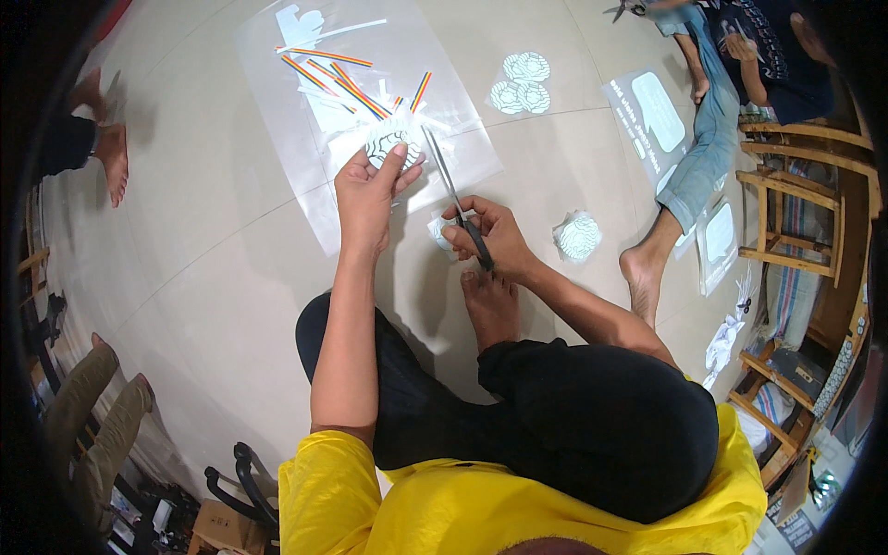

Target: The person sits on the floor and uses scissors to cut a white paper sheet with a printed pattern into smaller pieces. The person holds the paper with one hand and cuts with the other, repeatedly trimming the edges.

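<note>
Between the fingers and thumb of my left hand (372,190) is a rounded pale cutout (387,141) with black wavy lines. My right hand (495,239) grips black-handled scissors (441,162). Their long blades point up and left, just right of the cutout; I cannot tell whether they touch it. Beneath both is a clear plastic sheet (462,120) on the floor, strewn with white scraps and several rainbow-striped strips (356,91). A similar patterned piece (438,231) lies beside my right hand, partly hidden by it.
More wavy-lined cutouts (527,68) lie beyond the sheet, and another (578,236) is to the right. At the right, a person in jeans (708,139) sits by printed sheets (647,116) and wooden chairs (800,222). Other people's feet (114,162) show at the left.
</note>
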The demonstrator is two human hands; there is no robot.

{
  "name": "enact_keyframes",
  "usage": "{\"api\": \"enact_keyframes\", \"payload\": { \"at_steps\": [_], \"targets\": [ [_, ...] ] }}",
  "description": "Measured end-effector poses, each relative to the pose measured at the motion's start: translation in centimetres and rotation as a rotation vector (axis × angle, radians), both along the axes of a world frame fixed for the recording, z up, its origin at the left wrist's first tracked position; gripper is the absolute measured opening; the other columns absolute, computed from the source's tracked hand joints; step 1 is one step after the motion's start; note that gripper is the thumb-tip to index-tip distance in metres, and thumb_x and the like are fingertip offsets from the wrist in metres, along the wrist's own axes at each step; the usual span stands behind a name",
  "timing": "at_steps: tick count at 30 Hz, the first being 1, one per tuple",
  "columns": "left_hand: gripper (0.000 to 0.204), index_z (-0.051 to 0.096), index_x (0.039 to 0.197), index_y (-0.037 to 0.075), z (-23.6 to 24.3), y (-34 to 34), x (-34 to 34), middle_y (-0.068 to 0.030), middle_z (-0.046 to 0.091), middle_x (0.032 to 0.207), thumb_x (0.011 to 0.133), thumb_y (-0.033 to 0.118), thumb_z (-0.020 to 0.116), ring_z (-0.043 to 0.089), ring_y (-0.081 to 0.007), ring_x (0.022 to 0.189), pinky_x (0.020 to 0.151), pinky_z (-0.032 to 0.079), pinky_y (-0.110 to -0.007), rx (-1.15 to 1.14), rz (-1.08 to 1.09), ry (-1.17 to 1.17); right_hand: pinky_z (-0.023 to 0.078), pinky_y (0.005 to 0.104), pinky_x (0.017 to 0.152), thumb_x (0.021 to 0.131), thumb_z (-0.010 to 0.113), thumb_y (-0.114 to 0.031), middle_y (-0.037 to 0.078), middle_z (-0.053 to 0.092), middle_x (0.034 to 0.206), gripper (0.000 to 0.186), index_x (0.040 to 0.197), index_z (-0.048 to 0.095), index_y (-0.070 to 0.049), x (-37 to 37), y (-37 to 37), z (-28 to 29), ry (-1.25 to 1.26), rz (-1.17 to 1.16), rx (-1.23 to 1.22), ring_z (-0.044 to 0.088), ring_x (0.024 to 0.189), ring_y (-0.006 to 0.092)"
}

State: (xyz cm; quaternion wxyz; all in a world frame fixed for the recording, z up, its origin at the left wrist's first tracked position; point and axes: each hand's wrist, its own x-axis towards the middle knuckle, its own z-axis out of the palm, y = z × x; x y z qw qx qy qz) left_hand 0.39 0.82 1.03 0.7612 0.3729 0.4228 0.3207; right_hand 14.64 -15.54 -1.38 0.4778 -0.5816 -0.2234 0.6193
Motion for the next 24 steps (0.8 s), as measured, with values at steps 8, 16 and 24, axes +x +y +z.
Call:
{"api": "enact_keyframes", "payload": {
  "at_steps": [8,16,24],
  "targets": [
    [0.033,0.062,0.130,-0.006,0.4,-0.1,0.2,-0.0131,0.074,0.120,0.103,0.011,0.071,0.076,-0.0249,0.106,0.091,0.064,-0.033,-0.011,-0.011,-0.046,0.048,0.0236,0.060,0.093,0.085,-0.025,0.000,0.070,0.079,0.036,0.117,0.067,-0.004,0.1,1.1,1.0,-0.041,0.008,-0.034,0.059,0.066,0.0060],
    [0.032,0.061,0.130,-0.008,0.7,-0.1,0.3,-0.0134,0.074,0.115,0.103,0.008,0.070,0.077,-0.0245,0.104,0.090,0.065,-0.033,0.019,-0.015,-0.054,0.045,0.0231,0.058,0.094,0.085,-0.025,0.001,0.070,0.078,0.037,0.117,0.068,-0.002,0.2,1.1,1.1,-0.036,0.006,-0.034,0.057,0.063,0.0057],
    [0.034,0.061,0.131,-0.006,0.6,0.1,0.1,-0.0126,0.074,0.118,0.103,0.010,0.070,0.076,-0.0245,0.106,0.091,0.064,-0.033,0.005,-0.039,-0.043,0.043,0.0227,0.055,0.094,0.085,-0.023,0.000,0.069,0.077,0.035,0.116,0.068,-0.003,0.1,1.2,1.4,-0.035,0.005,-0.058,0.056,0.062,0.0055]
  ]
}}
